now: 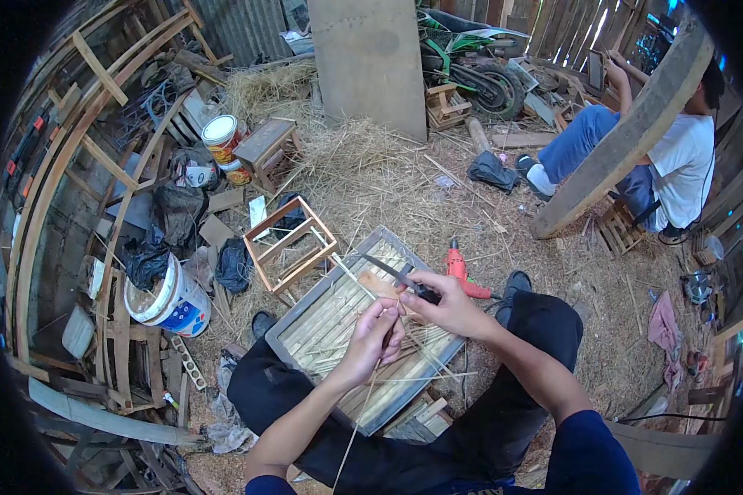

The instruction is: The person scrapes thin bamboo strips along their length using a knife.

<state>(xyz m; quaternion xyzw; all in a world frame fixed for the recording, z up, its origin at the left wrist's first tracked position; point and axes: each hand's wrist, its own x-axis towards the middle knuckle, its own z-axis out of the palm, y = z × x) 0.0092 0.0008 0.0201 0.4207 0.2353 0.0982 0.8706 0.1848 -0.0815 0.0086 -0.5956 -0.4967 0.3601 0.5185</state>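
Note:
My right hand (450, 309) is wrapped round the black handle of a knife (385, 267), whose dark curved blade points up and to the left. Just below it, my left hand (373, 340) pinches a thin wooden strip (357, 437) that trails down toward my lap. Both hands meet close together at the strip's upper part. Under them lies a grey-framed wooden board (305, 309) across my legs, strewn with several thin strips (421, 346). A tan pad or piece (377, 285) lies behind the knife; its kind is unclear.
A red power drill (456, 262) stands beyond the board. At left are a small wooden frame (264, 272), a white bucket (182, 309) and a stool (266, 142). A slanting post (611, 161) rises at right, before a seated person (677, 165). Straw covers the ground.

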